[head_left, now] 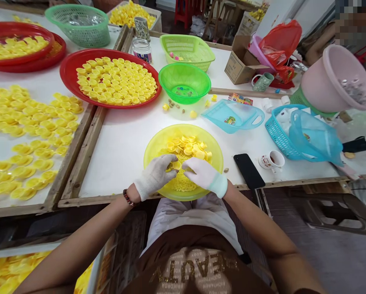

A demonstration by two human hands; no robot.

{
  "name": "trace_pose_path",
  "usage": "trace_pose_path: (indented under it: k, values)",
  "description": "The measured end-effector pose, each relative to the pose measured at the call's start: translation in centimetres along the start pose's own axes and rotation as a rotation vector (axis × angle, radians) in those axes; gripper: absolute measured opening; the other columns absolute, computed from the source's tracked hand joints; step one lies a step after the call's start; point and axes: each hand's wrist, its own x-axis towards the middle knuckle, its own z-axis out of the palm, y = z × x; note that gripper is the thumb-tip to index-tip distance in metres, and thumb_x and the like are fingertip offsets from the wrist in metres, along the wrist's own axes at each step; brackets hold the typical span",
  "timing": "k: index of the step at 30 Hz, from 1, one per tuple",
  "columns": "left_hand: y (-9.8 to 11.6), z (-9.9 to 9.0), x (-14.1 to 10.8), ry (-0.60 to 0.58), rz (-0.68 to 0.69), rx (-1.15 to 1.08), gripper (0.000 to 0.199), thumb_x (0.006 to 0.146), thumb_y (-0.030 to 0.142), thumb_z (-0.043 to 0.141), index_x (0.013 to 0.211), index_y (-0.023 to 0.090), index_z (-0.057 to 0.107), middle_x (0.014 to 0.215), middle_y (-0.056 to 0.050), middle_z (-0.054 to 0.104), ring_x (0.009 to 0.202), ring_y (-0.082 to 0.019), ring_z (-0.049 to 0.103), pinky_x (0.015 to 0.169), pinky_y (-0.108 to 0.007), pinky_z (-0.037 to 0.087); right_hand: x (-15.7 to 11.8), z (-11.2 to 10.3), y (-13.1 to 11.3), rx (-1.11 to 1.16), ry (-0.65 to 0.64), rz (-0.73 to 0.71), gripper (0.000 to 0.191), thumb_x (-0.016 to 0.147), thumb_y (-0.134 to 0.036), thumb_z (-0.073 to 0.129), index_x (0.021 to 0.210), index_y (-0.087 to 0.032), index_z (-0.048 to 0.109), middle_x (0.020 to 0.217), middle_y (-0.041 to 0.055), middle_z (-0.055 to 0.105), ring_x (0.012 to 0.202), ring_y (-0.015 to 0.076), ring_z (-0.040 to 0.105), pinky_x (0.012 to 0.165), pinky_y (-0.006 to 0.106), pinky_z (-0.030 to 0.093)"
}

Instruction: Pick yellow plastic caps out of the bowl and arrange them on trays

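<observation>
A round yellow basin [152, 153] stands at the table's front edge. Several yellow cup-shaped pieces [187, 145] lie heaped in its back part, with a mass of small yellow bits [183, 182] in front. Over the basin's left side, my left hand [159, 173], in a white glove, has its fingers closed around a small yellow cup piece [176, 165]. My right hand [203, 174], also gloved, is just right of that piece, fingers bent together; what its fingertips hold, if anything, is hidden.
Behind the basin are a red tray of yellow pieces [68, 77], a green bowl [184, 96] and a blue scoop [221, 114]. Rightward lie a black phone [249, 170], a mug [266, 161] and a blue basket [277, 136]. Loose yellow pieces [43, 132] cover the left table.
</observation>
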Motion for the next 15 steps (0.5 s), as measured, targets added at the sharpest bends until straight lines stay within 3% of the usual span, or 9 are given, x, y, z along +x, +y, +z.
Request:
trace_pose_path:
  k: [2, 7, 15]
  values:
    - [0.5, 0.6, 0.3, -0.039, 0.011, -0.018, 0.02, 0.079, 0.025, 0.062, 0.098, 0.018, 0.063, 0.098, -0.009, 0.072, 0.09, -0.026, 0.069, 0.084, -0.04, 0.056, -0.1, -0.7, -0.6, 0.06, 0.083, -0.045, 0.015, 0.091, -0.013, 0.053, 0.101, -0.018, 0.064, 0.106, 0.0075, 0.067, 0.104, 0.0218, 0.059, 0.096, 0.037, 0.046]
    - [1.4, 0.8, 0.4, -0.065, -0.01, -0.133, 0.026, 0.077, 0.024, 0.062, 0.102, 0.017, 0.065, 0.097, -0.009, 0.073, 0.085, -0.024, 0.069, 0.079, -0.037, 0.056, -0.6, -1.1, -0.9, 0.112, 0.146, -0.051, 0.024, 0.092, -0.014, 0.053, 0.113, -0.019, 0.062, 0.114, 0.0087, 0.068, 0.11, 0.0227, 0.06, 0.099, 0.039, 0.047]
    - [0.9, -0.3, -0.4, -0.074, -0.072, -0.353, 0.029, 0.081, 0.034, 0.068, 0.105, 0.018, 0.064, 0.1, -0.006, 0.071, 0.084, -0.019, 0.067, 0.075, -0.032, 0.056, -2.5, -1.0, -0.3, 0.162, 0.244, 0.018, 0.019, 0.096, -0.02, 0.048, 0.101, -0.021, 0.066, 0.102, 0.0053, 0.071, 0.096, 0.0194, 0.065, 0.09, 0.035, 0.05]
